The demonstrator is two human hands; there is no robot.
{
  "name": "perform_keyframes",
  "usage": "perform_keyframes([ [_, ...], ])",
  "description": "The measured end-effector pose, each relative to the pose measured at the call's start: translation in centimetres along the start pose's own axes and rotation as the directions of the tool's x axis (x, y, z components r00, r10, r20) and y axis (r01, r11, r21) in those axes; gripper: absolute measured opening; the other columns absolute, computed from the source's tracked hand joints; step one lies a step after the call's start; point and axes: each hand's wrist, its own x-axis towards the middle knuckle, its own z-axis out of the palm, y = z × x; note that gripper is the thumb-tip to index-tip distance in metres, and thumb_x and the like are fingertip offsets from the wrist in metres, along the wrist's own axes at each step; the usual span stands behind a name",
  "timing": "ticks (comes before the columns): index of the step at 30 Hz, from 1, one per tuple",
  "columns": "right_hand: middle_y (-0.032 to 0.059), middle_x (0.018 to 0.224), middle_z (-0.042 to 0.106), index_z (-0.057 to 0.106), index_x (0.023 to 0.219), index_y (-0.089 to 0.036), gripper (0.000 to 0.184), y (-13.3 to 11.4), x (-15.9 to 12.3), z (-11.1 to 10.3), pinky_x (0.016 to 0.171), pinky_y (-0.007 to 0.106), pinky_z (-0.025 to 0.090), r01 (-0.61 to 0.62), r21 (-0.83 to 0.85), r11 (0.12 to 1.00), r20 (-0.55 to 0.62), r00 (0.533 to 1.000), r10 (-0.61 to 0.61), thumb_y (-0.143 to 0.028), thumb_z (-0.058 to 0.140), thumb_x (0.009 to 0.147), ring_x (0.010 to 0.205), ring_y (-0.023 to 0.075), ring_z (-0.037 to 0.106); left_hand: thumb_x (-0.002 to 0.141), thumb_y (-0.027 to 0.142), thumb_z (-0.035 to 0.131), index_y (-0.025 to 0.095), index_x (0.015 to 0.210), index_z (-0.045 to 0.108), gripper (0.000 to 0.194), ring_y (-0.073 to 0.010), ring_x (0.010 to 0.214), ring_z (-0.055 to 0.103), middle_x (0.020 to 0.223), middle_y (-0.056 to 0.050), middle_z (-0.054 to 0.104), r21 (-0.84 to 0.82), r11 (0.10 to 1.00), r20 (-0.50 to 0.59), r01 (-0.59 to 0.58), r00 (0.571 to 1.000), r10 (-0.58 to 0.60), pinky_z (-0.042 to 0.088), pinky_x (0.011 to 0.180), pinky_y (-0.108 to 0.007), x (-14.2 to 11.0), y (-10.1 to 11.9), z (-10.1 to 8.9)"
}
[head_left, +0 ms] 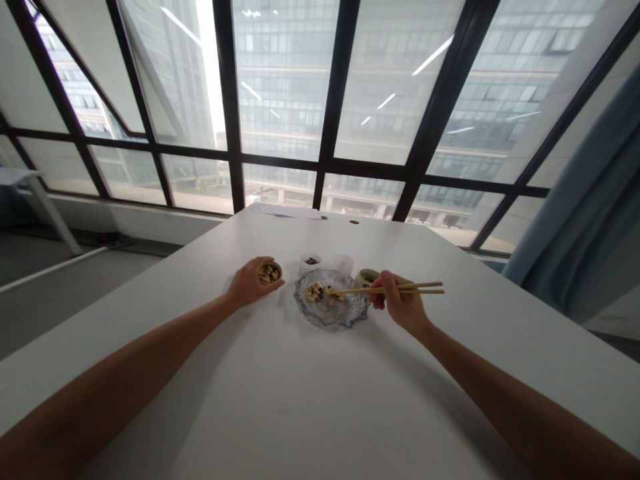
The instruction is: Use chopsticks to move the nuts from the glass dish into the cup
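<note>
Chopsticks (pale, slender) reach into a clear, scalloped plate

Free to pass over the near white tabletop; blocked just behind the scalloped glass plate by small cups.

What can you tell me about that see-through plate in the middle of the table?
The plate looks like clear glass or plastic, with a wavy, scalloped rim. It sits upright on the white table, between the left hand and the right hand. Small pale and dark pieces lie in it; the tips of the chopsticks reach among them. Whether they touch the plate itself, I can't tell.
</note>
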Motion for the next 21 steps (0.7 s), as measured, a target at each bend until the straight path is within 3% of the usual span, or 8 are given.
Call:
perform_keyframes([
  [6, 0.0047, 0.046, 0.061, 0.059, 0.063, -0.019, 0.064, 1.0, 2.0, -0.6, 0.031, 0.025, 0.041, -0.194, 0.302, 0.934, -0.136, 0.960, 0.243, -0.083, 0.068, 0.070, 0.034, 0.0142, 0.052, 0.078, 0.066, 0.067, 0.024, 0.115, 0.066, 0.056, -0.0299, 0.098, 0.073, 0.104, -0.007, 0.076, 0.020, 0.967, 0.046, 0.253, 0.966, -0.253, 0.057, 0.088, -0.040, 0.5, -0.2, -0.6],
  [8, 0.0049, 0.046, 0.062, 0.060, 0.064, -0.019, 0.064, 1.2, 2.4, -0.9, 0.031, 0.025, 0.041, -0.183, 0.307, 0.934, -0.160, 0.957, 0.240, -0.082, 0.068, 0.071, 0.034, 0.0140, 0.052, 0.077, 0.069, 0.067, 0.023, 0.114, 0.068, 0.059, -0.0311, 0.095, 0.073, 0.102, -0.009, 0.076, 0.057, 0.956, 0.114, 0.287, 0.950, -0.292, 0.058, 0.084, -0.041, 1.3, -0.6, -1.2],
  [11, 0.0051, 0.048, 0.063, 0.063, 0.064, -0.018, 0.066, 0.8, 2.7, -1.4, 0.032, 0.025, 0.041, -0.072, 0.214, 0.974, -0.229, 0.966, 0.121, -0.083, 0.065, 0.073, 0.034, 0.0135, 0.052, 0.074, 0.070, 0.069, 0.020, 0.120, 0.066, 0.068, -0.0337, 0.101, 0.071, 0.116, -0.014, 0.074, 0.130, 0.960, 0.207, 0.248, 0.940, -0.271, 0.057, 0.087, -0.044, 3.2, -0.2, -2.0],
  [15, 0.0047, 0.048, 0.064, 0.064, 0.066, -0.017, 0.068, 0.0, 2.9, -2.3, 0.033, 0.024, 0.042, 0.078, 0.029, 0.997, -0.320, 0.945, -0.065, -0.084, 0.059, 0.078, 0.036, 0.0133, 0.054, 0.086, 0.065, 0.059, 0.016, 0.135, 0.057, 0.069, -0.0358, 0.126, 0.059, 0.140, -0.016, 0.062, 0.207, 0.978, 0.245, 0.040, 0.965, -0.091, 0.046, 0.107, -0.050, 6.5, 4.1, -1.0],
  [21, 0.0047, 0.048, 0.064, 0.063, 0.066, -0.017, 0.069, 0.1, 3.7, -3.5, 0.033, 0.024, 0.043, 0.104, 0.041, 0.994, -0.386, 0.919, -0.080, -0.084, 0.056, 0.079, 0.035, 0.0131, 0.054, 0.086, 0.061, 0.061, 0.018, 0.146, 0.044, 0.076, -0.0329, 0.133, 0.055, 0.142, -0.017, 0.060, 0.235, 0.967, 0.443, -0.101, 0.897, -0.014, 0.038, 0.112, -0.048, 10.5, 12.4, 5.7],
])
